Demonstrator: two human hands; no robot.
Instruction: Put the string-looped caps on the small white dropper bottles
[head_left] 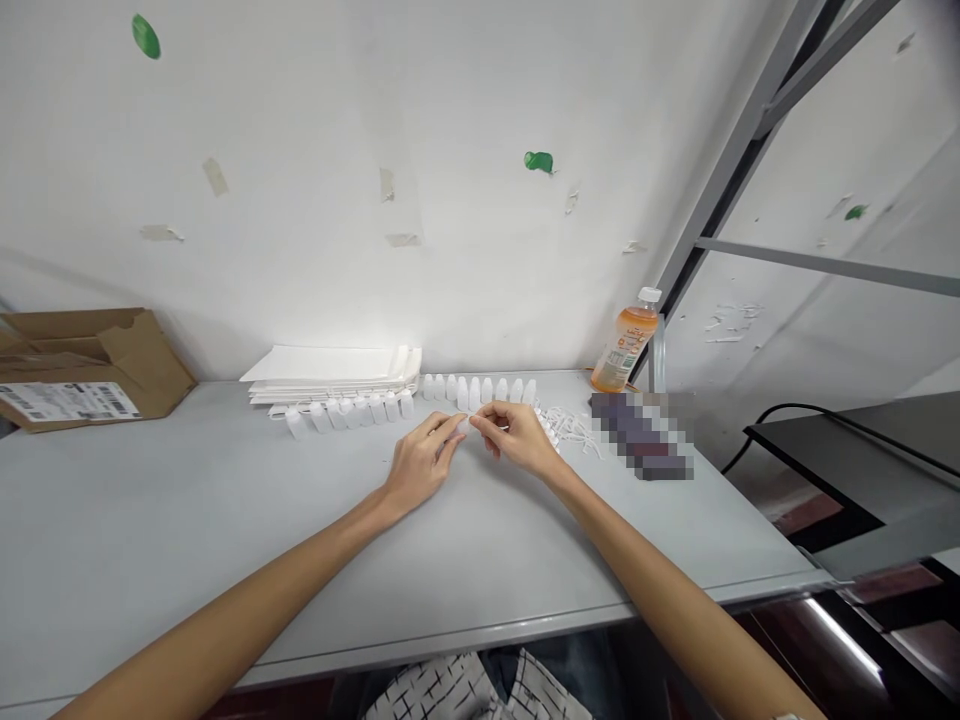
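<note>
Over the middle of the grey table [420, 570], my left hand [421, 462] pinches a small white plastic bottle [463, 427], mostly covered by the fingers. My right hand [516, 436] meets it at the bottle's end, thumb and forefinger pressed together. What those right fingertips grip is too small to make out. Just beyond both hands stands a row of similar small white bottles [487, 390]. Another row of bottles [346, 412] is farther left, some leaning slightly. Thin loose white pieces [576, 430] are scattered to the right of my right hand, partly hidden by it.
A stack of white sheets or flat packs [330, 368] lies against the wall. At the far left is an opened cardboard box [150, 365]. An orange drink bottle [626, 345] stands at the back right, near a blurred-out object [645, 440] and a metal frame [720, 190].
</note>
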